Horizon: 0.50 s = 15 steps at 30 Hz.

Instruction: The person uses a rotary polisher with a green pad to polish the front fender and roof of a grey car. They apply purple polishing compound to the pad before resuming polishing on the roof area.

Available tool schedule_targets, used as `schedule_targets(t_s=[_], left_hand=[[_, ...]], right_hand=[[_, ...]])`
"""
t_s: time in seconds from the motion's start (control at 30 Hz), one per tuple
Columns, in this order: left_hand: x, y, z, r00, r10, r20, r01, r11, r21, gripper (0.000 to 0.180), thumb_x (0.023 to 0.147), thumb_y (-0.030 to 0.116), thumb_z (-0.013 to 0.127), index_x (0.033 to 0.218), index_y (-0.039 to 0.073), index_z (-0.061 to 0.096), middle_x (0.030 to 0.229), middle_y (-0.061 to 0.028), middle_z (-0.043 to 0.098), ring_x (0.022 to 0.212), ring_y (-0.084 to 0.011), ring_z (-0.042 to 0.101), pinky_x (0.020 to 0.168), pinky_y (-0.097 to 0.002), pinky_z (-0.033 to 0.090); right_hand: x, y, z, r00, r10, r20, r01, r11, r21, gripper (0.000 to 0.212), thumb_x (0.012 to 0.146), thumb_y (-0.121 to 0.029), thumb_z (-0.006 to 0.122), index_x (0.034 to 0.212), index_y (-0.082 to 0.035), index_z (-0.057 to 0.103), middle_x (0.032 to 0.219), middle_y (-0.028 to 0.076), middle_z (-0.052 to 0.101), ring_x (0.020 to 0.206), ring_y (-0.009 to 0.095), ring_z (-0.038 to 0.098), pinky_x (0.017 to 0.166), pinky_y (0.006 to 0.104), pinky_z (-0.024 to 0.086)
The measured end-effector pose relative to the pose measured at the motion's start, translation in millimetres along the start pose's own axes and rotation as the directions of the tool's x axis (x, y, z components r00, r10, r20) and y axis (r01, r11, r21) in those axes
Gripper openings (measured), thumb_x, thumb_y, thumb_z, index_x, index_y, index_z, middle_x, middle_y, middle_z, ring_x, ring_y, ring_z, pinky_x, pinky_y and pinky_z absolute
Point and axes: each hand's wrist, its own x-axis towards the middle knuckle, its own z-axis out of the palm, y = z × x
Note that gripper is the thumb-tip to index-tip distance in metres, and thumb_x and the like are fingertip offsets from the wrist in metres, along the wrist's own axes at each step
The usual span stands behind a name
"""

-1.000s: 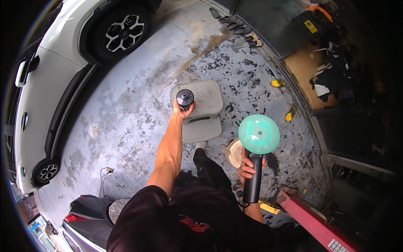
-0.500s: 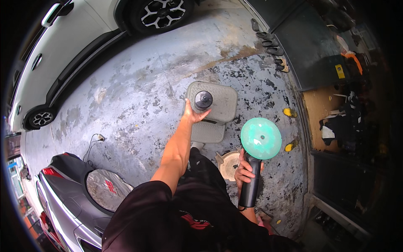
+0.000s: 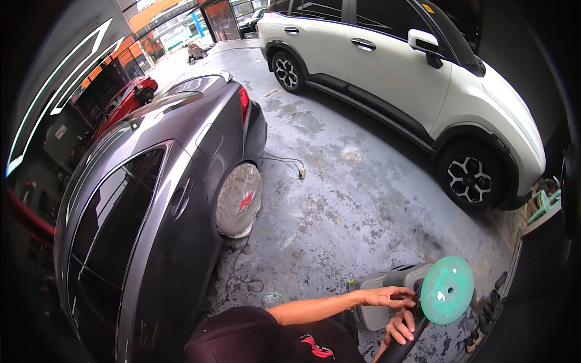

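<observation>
My right hand (image 3: 399,328) is wrapped around the black handle of a polisher (image 3: 404,349), low at the right. The polisher's round green pad (image 3: 449,289) faces up, with a small white patch on it. My left hand (image 3: 387,297) reaches across to the dark head of the polisher, its fingers stretched out and slightly bent. Whether the fingertips press on it is hard to make out. Behind my hands stands a grey step stool (image 3: 378,279), partly covered by my hands and the pad. The dark bottle does not show in this view.
A dark grey car (image 3: 209,145) stands close on my left, its wheel under a grey cover (image 3: 241,199). Across the floor is a white car (image 3: 387,91). A cable end (image 3: 301,173) lies between them. Several shoes (image 3: 487,311) line the right wall.
The view has swung left toward the cars. My left hand has left the dark bottle on the stool and come over to the polisher. My right hand still grips the polisher.
</observation>
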Motion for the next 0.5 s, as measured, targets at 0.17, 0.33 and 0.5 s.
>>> schedule_targets(t_s=[0.17,0.33,0.5], left_hand=[[-128.0,139.1,42.5,0.879,0.344,-0.330,-0.342,0.937,0.067,0.094,0.094,0.053,0.083,0.162,0.002,0.044,0.159,-0.0173,0.053,0.147,-0.0302,0.050,0.123,-0.0472,0.042],[-277.5,191.1,72.6,0.480,0.650,-0.588,-0.566,0.742,0.359,0.087,0.097,0.050,0.080,0.159,0.000,0.045,0.153,-0.0184,0.056,0.140,-0.0317,0.055,0.120,-0.0482,0.046],[-404.0,228.5,114.4,-0.076,0.796,-0.601,-0.522,0.481,0.704,0.081,0.099,0.048,0.077,0.156,-0.003,0.047,0.148,-0.0196,0.060,0.134,-0.0332,0.061,0.117,-0.0492,0.050]], right_hand=[[68.5,101.4,-33.9,0.933,0.301,-0.198,-0.306,0.952,0.003,0.092,0.097,-0.070,0.064,0.143,0.009,0.050,0.091,0.022,0.066,0.075,0.034,0.075,0.059,0.0497,0.063],[94.1,196.9,-81.2,0.632,0.579,-0.516,-0.766,0.568,-0.300,0.106,0.096,-0.086,0.045,0.135,0.012,0.058,0.106,0.037,0.071,0.083,0.048,0.075,0.071,0.0607,0.065],[70.4,205.0,-184.1,0.495,0.154,-0.855,-0.791,-0.327,-0.517,0.074,0.106,-0.067,0.054,0.147,-0.006,0.063,0.142,0.020,0.069,0.118,0.032,0.073,0.101,0.0506,0.058]])
